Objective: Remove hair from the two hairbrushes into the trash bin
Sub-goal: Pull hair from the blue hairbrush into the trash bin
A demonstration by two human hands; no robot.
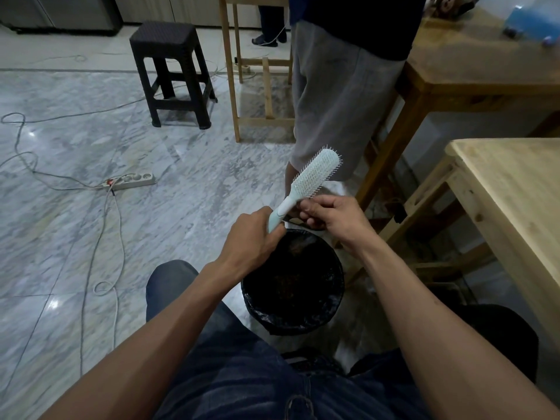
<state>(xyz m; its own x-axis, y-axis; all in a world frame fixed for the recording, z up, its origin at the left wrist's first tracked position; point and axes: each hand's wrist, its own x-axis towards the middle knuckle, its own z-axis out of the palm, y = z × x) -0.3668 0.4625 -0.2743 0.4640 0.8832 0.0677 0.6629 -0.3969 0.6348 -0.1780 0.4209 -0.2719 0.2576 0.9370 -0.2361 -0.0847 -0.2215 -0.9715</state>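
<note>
A pale mint hairbrush [315, 174] with white bristles points up and to the right above the bin. My left hand [253, 237] is closed around its handle. My right hand [330, 216] hovers beside the base of the brush head with its fingers curled and pinched together; whether hair is between them I cannot tell. Below both hands stands a round trash bin [333, 295] lined with a black bag, with brownish hair inside. Only one hairbrush is in view.
A person in grey shorts [339, 95] stands just beyond the bin. A light wooden table [515, 192] is on the right, another one [472, 62] behind it. A dark stool [169, 71], a power strip [130, 180] and cables lie on the marble floor to the left.
</note>
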